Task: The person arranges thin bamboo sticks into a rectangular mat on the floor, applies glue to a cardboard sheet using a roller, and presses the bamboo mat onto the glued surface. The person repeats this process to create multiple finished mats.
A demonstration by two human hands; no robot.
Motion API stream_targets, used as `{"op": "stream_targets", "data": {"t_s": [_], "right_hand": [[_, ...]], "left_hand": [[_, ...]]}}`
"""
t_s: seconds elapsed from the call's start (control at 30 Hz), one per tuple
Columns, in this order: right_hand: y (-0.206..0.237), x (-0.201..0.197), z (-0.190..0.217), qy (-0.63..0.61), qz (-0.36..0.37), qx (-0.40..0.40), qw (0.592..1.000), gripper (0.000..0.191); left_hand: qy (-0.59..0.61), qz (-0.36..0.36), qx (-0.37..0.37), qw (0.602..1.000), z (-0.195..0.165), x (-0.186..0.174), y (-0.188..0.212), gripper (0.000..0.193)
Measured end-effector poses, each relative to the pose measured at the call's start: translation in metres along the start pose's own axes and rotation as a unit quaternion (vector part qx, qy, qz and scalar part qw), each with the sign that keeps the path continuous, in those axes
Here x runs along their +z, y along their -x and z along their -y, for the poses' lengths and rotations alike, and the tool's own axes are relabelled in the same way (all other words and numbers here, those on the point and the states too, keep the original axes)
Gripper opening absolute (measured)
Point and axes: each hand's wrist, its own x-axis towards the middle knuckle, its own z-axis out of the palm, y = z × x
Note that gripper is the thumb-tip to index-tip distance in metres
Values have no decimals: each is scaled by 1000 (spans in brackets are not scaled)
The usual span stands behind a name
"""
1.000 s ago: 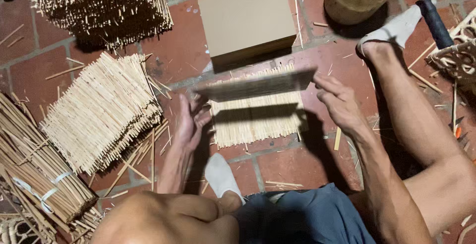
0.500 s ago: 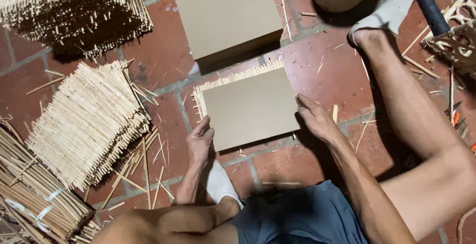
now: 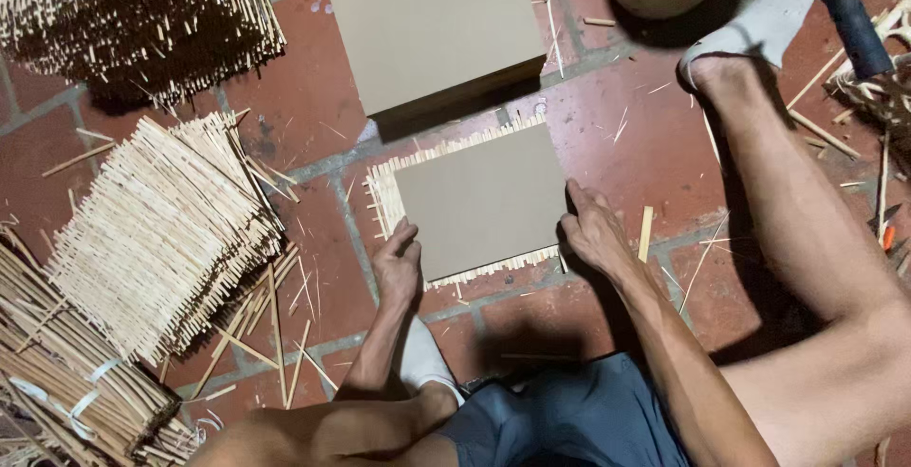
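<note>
Brown board (image 3: 484,203), flat and rectangular, lies on a red tiled floor (image 3: 626,135) with a row of thin sticks (image 3: 384,203) under it; stick ends poke out along its left, top and bottom edges. A person sits on the floor over it. Left hand (image 3: 399,263) rests at the board's lower left edge, fingers loosely curled, touching the edge and stick tips, gripping nothing. Right hand (image 3: 593,230) rests at the right edge, fingers bent and pressing against the board's side, also holding nothing. Just beyond lies a block (image 3: 436,35) of the same brown colour. To the left sit a loose pile of sticks (image 3: 166,230), a darker heap (image 3: 133,16) above it, and tied bundles (image 3: 57,382) at the lower left. A tool handle (image 3: 849,16) lies at the upper right near a foot (image 3: 740,45). Judging by the hand placement, squaring the layer well means pushing inward evenly from both sides while keeping the board flat, so the sticks stay parallel and none ride up over a neighbour.
</note>
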Motion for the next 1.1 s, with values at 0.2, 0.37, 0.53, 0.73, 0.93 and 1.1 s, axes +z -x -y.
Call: {"op": "stream_targets", "data": {"t_s": [0.2,0.37,0.53,0.73,0.93,1.1], "right_hand": [[0,5,-9,11,-9,-11,1000,71],[-3,-7,-12,58,4,-7,998,71],[-10,-23,-13,88,-10,-37,995,72],[-12,-30,-13,116,-5,-48,992,73],[-15,-33,-13,140,-3,-39,989,73],[-10,-38,-2,164,-3,-23,986,74]], "left_hand": [[13,4,-5,1000,-1,2,-1,33],[-8,-31,63,998,19,19,-7,28],[-56,-51,109,991,29,34,-17,24],[-90,-26,151,984,12,31,-21,32],[-135,-16,141,981,-9,28,-18,43],[-128,-8,151,980,-16,25,-19,41]]}}
